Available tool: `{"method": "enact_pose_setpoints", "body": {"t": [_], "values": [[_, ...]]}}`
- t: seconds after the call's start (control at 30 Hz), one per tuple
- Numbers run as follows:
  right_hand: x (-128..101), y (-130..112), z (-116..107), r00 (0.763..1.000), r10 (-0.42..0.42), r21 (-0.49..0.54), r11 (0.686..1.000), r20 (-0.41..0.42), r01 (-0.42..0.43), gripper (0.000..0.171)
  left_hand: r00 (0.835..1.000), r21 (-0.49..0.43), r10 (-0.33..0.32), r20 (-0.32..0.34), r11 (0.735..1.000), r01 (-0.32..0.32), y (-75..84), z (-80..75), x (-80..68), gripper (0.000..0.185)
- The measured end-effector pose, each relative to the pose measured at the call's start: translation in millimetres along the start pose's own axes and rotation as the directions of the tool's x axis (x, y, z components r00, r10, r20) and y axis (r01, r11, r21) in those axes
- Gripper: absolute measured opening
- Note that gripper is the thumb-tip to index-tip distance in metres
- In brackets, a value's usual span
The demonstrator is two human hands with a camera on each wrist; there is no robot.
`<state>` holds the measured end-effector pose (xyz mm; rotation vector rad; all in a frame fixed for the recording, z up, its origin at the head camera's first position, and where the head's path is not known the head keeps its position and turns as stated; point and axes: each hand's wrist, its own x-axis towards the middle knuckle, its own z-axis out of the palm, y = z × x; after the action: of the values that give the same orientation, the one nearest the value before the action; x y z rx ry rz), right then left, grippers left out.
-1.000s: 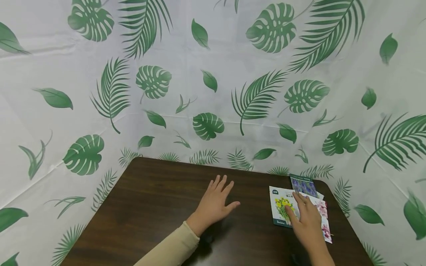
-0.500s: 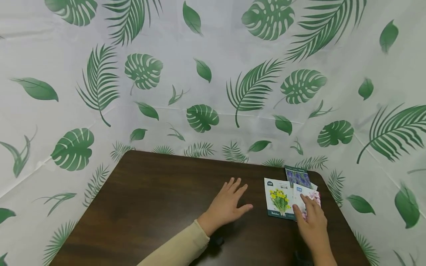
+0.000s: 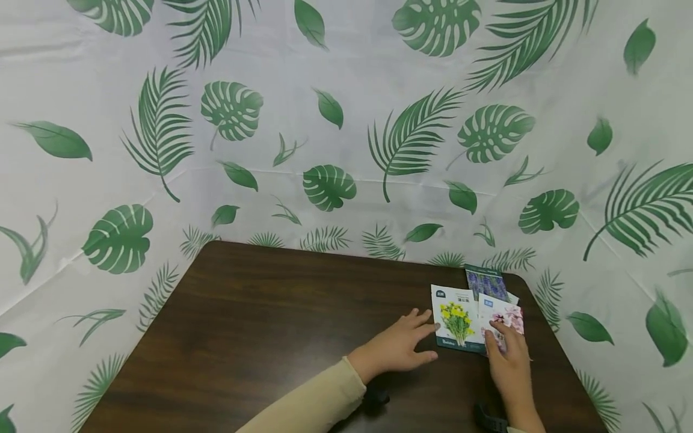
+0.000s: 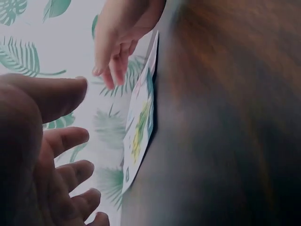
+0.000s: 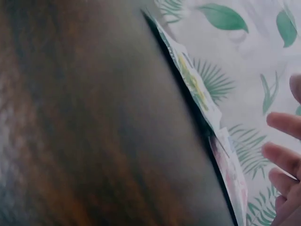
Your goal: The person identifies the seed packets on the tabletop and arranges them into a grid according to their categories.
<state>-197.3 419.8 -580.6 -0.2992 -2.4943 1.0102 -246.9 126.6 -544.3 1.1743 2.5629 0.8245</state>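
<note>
Three seed packets lie at the far right of the dark wooden table [image 3: 260, 313]: a yellow-flower packet [image 3: 457, 319], a pink-flower packet [image 3: 506, 316] overlapping its right side, and a purple-flower packet [image 3: 486, 282] behind both. My left hand [image 3: 414, 337] lies flat with straight fingers, its fingertips at the yellow packet's left edge. My right hand [image 3: 500, 346] rests its fingers on the pink packet's near end. In the left wrist view my left palm [image 4: 47, 155] faces the yellow packet [image 4: 138, 136]. In the right wrist view the pink packet [image 5: 230, 174] lies beside my spread fingers [image 5: 282, 155].
A white cloth printed with green leaves [image 3: 335, 132] hangs close behind and around the table. The table's right edge [image 3: 563, 355] runs just past the packets. Dark bands sit on both wrists near the front edge.
My left hand slid right across the table up to the yellow packet. My right hand moved off the yellow packet onto the pink one, and the pink packet shifted slightly.
</note>
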Motion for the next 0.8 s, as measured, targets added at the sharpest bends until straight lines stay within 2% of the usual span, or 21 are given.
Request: {"method": "enact_pose_setpoints", "body": {"t": [0.1,0.23,0.37,0.43,0.5,0.6,0.73,0.8], "values": [[-2.2,1.8,0.2,0.998,0.061,0.046,0.997,-0.023,-0.06,0.038,0.997,0.0,0.043,0.058,0.999,-0.043,6.2,6.0,6.2,0.066],[-0.8,5.8,-0.2,0.992,0.123,0.09,0.989,-0.006,-0.122,0.037,0.995,0.001,0.071,0.075,0.997,-0.072,12.4,11.4,14.4,0.066],[-1.9,9.5,0.3,0.981,0.194,0.172,0.966,0.013,-0.194,0.04,0.995,-0.068,0.045,0.093,0.997,-0.039,13.3,15.7,18.1,0.065],[-4.4,9.0,0.4,0.966,0.257,0.215,0.944,-0.006,-0.25,0.041,0.995,-0.121,0.021,0.101,0.993,-0.009,12.5,17.3,18.9,0.065],[-6.5,8.6,0.1,0.948,0.316,0.254,0.92,-0.029,-0.299,0.042,0.995,-0.161,0.002,0.096,0.987,0.013,10.8,18.8,19.8,0.065],[-6.4,7.9,-0.8,0.925,0.376,0.284,0.894,-0.059,-0.346,0.043,0.998,-0.164,0.019,0.064,0.986,-0.009,6.0,21.2,22.1,0.065],[-5.4,9.4,-2.3,0.926,0.375,0.258,0.9,-0.048,-0.352,0.042,0.995,-0.198,0.084,0.06,0.978,-0.071,-6.8,29.1,23.7,0.064],[-5.3,10.5,-2.2,0.931,0.364,0.242,0.907,-0.038,-0.345,0.042,0.991,-0.254,0.115,0.071,0.963,-0.094,-13.1,33.2,23.5,0.063]]}}
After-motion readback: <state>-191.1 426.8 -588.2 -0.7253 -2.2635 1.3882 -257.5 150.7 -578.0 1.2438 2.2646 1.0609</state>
